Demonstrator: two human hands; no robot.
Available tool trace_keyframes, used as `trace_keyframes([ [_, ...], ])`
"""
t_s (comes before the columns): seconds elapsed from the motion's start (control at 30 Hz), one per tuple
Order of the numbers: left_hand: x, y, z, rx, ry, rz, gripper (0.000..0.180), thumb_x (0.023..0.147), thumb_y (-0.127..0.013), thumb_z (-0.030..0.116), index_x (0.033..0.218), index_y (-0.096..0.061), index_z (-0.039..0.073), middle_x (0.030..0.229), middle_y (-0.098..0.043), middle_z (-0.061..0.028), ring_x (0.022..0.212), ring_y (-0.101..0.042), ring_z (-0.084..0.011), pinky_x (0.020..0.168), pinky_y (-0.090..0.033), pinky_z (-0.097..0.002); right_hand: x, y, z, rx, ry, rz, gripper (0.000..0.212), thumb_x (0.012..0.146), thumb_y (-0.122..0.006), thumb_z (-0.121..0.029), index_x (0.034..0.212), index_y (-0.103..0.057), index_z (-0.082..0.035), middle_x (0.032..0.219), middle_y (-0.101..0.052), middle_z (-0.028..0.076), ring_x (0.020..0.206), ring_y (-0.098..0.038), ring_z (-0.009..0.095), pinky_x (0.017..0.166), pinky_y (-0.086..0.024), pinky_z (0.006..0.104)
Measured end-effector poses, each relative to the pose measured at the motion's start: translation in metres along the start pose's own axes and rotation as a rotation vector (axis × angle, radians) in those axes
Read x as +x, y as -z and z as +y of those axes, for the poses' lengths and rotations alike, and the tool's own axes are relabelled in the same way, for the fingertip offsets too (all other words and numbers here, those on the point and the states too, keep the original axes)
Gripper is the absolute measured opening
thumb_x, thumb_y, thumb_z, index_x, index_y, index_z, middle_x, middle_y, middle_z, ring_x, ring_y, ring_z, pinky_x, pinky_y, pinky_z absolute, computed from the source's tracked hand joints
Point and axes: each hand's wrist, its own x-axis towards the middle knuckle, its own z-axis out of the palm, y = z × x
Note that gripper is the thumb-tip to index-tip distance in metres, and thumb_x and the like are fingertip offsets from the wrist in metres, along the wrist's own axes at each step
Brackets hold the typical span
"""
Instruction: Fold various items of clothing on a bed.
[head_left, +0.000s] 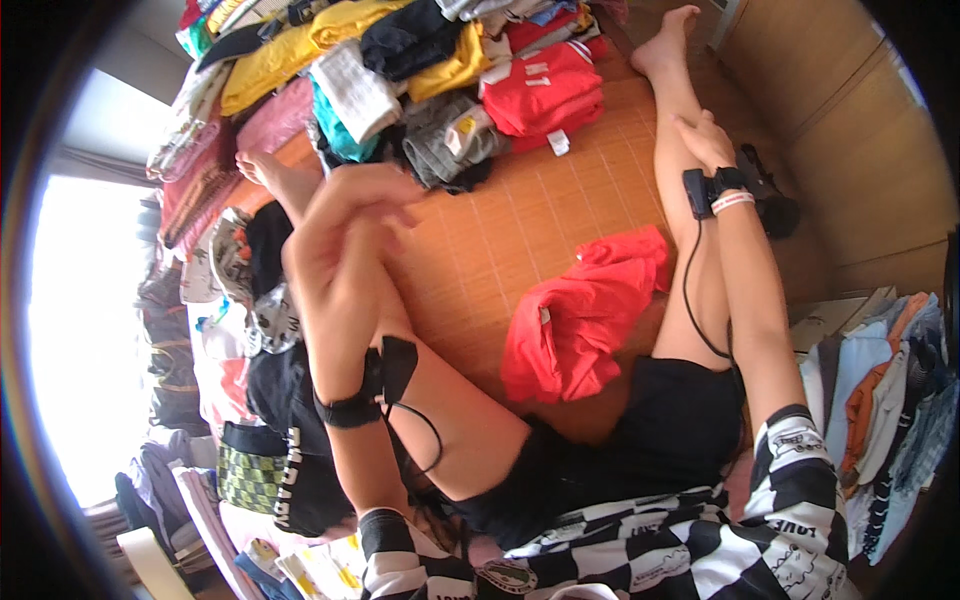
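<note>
My left hand [345,225] is raised above my left leg, blurred by motion. Its fingers bend loosely to the right, somewhat apart, with nothing visible in them. My right hand [706,142] rests on my right shin, its fingers laid along the leg and partly hidden. A crumpled red garment [575,325] lies on the brown mat [490,235] between my legs, touched by neither hand. Beyond the left hand are a folded grey garment [440,140] and a folded red shirt [545,95].
Folded clothes, among them a yellow garment [275,75] and a white one [357,90], are heaped at the far side. Black clothing [295,430] lies along my left. Upright folded clothes [875,400] fill the right, below a wooden panel [850,130]. Wrist straps trail black cables.
</note>
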Motion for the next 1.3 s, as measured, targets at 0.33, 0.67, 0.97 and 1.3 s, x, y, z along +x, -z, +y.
trace_keyframes([
  [0.33, -0.096, -0.186, -0.098, 0.449, 0.121, -0.364, 0.043, 0.091, -0.078, 0.031, 0.123, -0.068, 0.005, 0.114, -0.069, -0.0179, 0.102, -0.069, -0.041, 0.09, -0.055, -0.0457, 0.006, -0.006, 0.004, 0.044, 0.063, -0.016, 0.101, 0.089, -0.06, -0.069, 0.156, -0.037, 0.003, 0.151, -0.051, 0.033, 0.14, -0.051, 0.045, 0.116, -0.042, 0.0506],
  [0.67, -0.083, -0.127, -0.092, -0.988, 0.876, -0.029, 0.048, 0.11, -0.055, 0.042, 0.116, -0.07, -0.003, 0.109, -0.077, -0.0091, 0.097, -0.073, -0.0188, 0.087, -0.058, -0.037, 0.011, -0.009, 0.013, 0.099, 0.084, -0.024, 0.103, 0.087, -0.062, -0.07, 0.155, -0.039, 0.004, 0.15, -0.052, 0.033, 0.14, -0.052, 0.045, 0.116, -0.043, 0.0486],
  [0.97, -0.095, -0.124, -0.118, -1.907, 0.692, -0.013, 0.048, 0.111, -0.048, 0.039, 0.147, -0.054, 0.008, 0.147, -0.061, -0.0103, 0.131, -0.061, -0.0268, 0.114, -0.048, -0.0452, -0.02, -0.003, -0.028, -0.051, 0.519, 0.229, 0.082, 0.094, -0.064, -0.06, 0.147, -0.051, 0.001, 0.141, -0.061, 0.025, 0.128, -0.061, 0.04, 0.11, -0.046, 0.0481],
  [1.3, -0.081, -0.092, -0.111, -2.006, 0.391, 0.126, 0.074, 0.101, -0.056, 0.059, 0.152, -0.048, 0.005, 0.151, -0.057, -0.0158, 0.135, -0.056, -0.0357, 0.117, -0.044, -0.0515, -0.178, 0.007, -0.089, 0.712, 0.88, -1.153, 0.047, 0.104, -0.066, -0.024, 0.144, -0.059, 0.0, 0.129, -0.071, 0.006, 0.117, -0.066, 0.015, 0.107, -0.049, 0.0333],
])
